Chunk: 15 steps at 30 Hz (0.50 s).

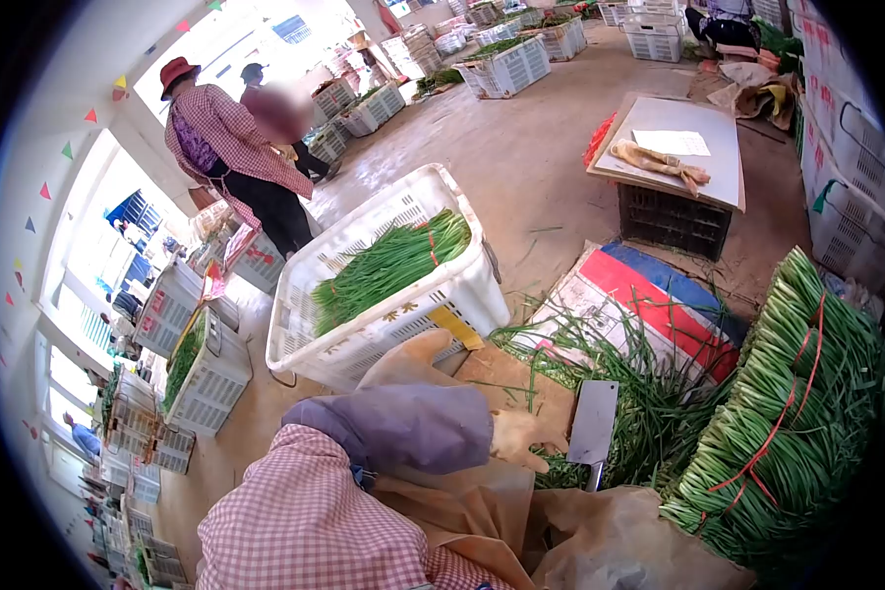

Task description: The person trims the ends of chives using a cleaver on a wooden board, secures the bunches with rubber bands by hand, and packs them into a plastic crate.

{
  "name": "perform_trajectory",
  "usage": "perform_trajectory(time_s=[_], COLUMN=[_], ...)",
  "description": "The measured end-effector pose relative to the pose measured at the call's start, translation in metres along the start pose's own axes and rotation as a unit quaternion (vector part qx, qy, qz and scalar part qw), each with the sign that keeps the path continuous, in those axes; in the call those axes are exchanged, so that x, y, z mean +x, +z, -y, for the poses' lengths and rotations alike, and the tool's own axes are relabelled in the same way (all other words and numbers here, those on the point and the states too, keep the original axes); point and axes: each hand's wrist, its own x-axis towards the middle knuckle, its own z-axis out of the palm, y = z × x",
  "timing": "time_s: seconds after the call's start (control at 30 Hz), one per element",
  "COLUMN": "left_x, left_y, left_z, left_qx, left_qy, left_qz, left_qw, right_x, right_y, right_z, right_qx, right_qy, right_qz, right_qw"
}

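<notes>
My left hand (523,438), in a tan glove below a purple sleeve, reaches to the right with its fingers apart and holds nothing visible. It is over a brown board (501,379), just left of a cleaver (594,421) lying with its handle toward me. Cut green stems (659,423) are scattered beyond the blade. A large bundle of green stalks (787,413), tied with red bands, lies at the right. I cannot see my right hand. A tan shape beyond my sleeve, by the white crate (364,349), is unclear. Green bundles (393,265) lie inside that crate.
A low board table (718,162) on a black crate holds paper and gloves. A red, white and blue sheet (639,305) lies on the floor. Two people (236,162) are at the upper left; another sits at the upper right. Stacked crates (846,157) line the right side.
</notes>
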Motion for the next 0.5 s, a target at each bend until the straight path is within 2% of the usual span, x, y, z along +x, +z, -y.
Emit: perform_trajectory(time_s=[0.13, 0.23, 0.27, 0.3, 0.37, 0.43, 0.47, 0.5], left_x=[-0.004, -0.004, -0.006, -0.009, -0.014, -0.029, -0.034, -0.042], left_y=[-0.005, -0.012, -0.012, -0.018, -0.033, -0.068, -0.08, -0.094], left_z=[-0.007, -0.023, -0.027, -0.037, -0.07, -0.096, -0.097, -0.094], left_qx=[-0.002, -0.055, -0.011, -0.031, -0.045, -0.047, -0.056, -0.073], left_qy=[0.046, 0.068, 0.121, 0.161, 0.251, 0.287, 0.344, 0.347], left_qz=[-0.03, -0.043, -0.093, -0.135, -0.207, -0.188, -0.227, -0.229], left_qw=[0.999, 0.995, 0.988, 0.977, 0.944, 0.938, 0.91, 0.906], right_x=[-0.025, -0.054, -0.064, -0.074, -0.098, -0.119, -0.124, -0.129], right_y=[-0.059, -0.104, -0.111, -0.113, -0.102, -0.061, -0.041, -0.018], right_z=[0.032, 0.081, 0.099, 0.118, 0.17, 0.223, 0.251, 0.274], right_qx=[0.157, 0.266, 0.294, 0.318, 0.344, 0.306, 0.317, 0.329], right_qy=[-0.025, -0.08, -0.104, -0.127, -0.152, -0.125, -0.148, -0.153], right_qz=[-0.07, -0.102, -0.102, -0.093, -0.07, -0.102, -0.025, 0.021], right_qw=[0.985, 0.955, 0.945, 0.935, 0.924, 0.938, 0.937, 0.932])
